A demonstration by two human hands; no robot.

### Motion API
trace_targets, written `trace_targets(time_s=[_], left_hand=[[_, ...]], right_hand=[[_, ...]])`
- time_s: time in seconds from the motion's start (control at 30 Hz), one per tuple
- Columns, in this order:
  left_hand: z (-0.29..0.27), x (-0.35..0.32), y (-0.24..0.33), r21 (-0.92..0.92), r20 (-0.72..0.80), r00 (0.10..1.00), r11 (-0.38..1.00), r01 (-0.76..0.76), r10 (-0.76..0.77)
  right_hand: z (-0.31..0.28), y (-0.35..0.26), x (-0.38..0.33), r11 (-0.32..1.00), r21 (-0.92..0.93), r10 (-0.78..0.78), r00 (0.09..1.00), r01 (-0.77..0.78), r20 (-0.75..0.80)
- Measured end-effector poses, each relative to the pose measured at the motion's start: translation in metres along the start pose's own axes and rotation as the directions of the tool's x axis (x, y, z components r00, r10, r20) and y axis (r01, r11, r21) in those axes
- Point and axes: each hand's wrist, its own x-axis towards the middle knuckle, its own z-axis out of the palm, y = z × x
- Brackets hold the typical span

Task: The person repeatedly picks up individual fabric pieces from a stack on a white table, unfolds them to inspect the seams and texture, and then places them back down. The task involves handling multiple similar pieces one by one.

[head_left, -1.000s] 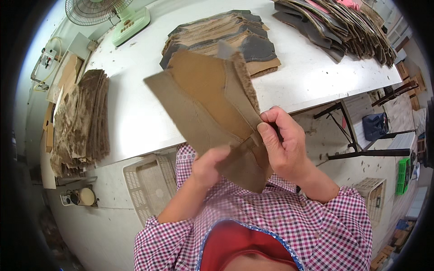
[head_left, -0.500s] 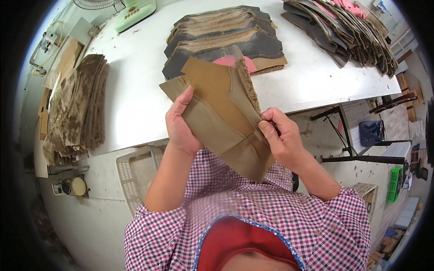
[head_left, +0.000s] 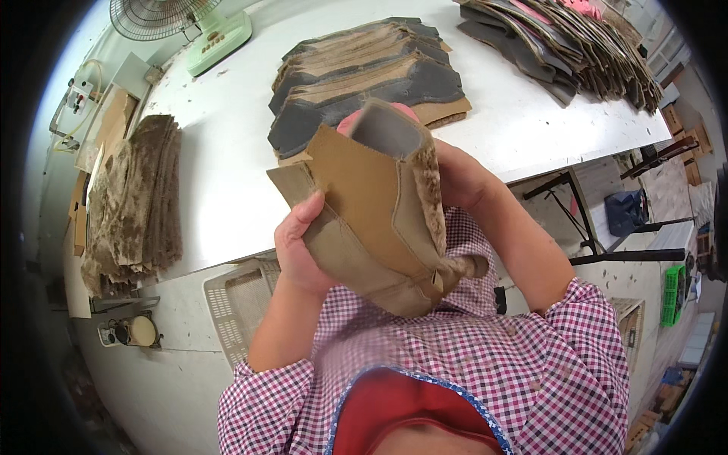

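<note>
Both hands are up in front of the chest, clamped on a tan boot upper (head_left: 371, 220), a stitched suede piece with a fleecy lining showing along its right edge and a grey opening at its top. It sits dead centre of the view, raised off the white table (head_left: 220, 152), tilted with its top toward 12 o'clock and its narrow tail toward 5 o'clock.

The left hand (head_left: 299, 250) grips it from 9 o'clock: thumb laid over the front face, palm cupping the lower left edge, the fingers curled behind out of sight. A firm, closed hold. The forearm runs down toward 7 o'clock, bare to the elbow, into a pink checked sleeve.

The right hand (head_left: 462, 178) is at 2 o'clock of the piece, mostly hidden behind the fleecy edge. Only the back of the hand and wrist show, pressed against the piece; how far its fingers close I cannot tell. Its forearm slopes down toward 4 o'clock.

On the table beyond, at 12 o'clock, lies a fanned stack of grey and tan cut pieces (head_left: 364, 76), just behind the raised upper. At 1 o'clock, another long stack (head_left: 561, 45) runs along the far edge. At 9 o'clock, a brown fuzzy pile (head_left: 136, 197). A pale green fan (head_left: 189, 23) stands at 11 o'clock. Below the table edge, at 7 o'clock, a white plastic basket (head_left: 235, 303).
</note>
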Motion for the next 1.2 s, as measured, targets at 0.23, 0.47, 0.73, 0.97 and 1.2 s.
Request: trace_targets(time_s=[0.23,0.47,0.73,0.97,1.2], left_hand=[[-0.011,-0.013,0.006,-0.011,-0.021,0.998,0.998,-0.064,0.064],[-0.014,-0.009,-0.018,0.001,-0.019,0.999,1.000,-0.031,0.031],[0.004,-0.008,-0.009,-0.058,-0.080,0.985,0.986,-0.159,0.154],[0.016,-0.005,-0.013,0.026,0.006,0.975,0.974,-0.223,0.223],[0.006,-0.016,-0.008,0.189,0.078,0.955,0.937,-0.295,0.285]], right_hand=[[-0.011,-0.005,-0.021,0.991,-0.070,-0.135,0.906,0.116,-0.402],[0.010,0.029,0.008,0.958,-0.264,0.009,0.934,-0.110,-0.356],[0.021,0.014,-0.032,0.490,-0.860,-0.702,0.649,0.142,-0.293],[0.069,0.013,-0.063,0.235,-0.956,-0.700,0.713,0.178,-0.039],[0.073,0.009,-0.071,0.429,-0.887,-0.552,0.827,0.171,-0.107]])
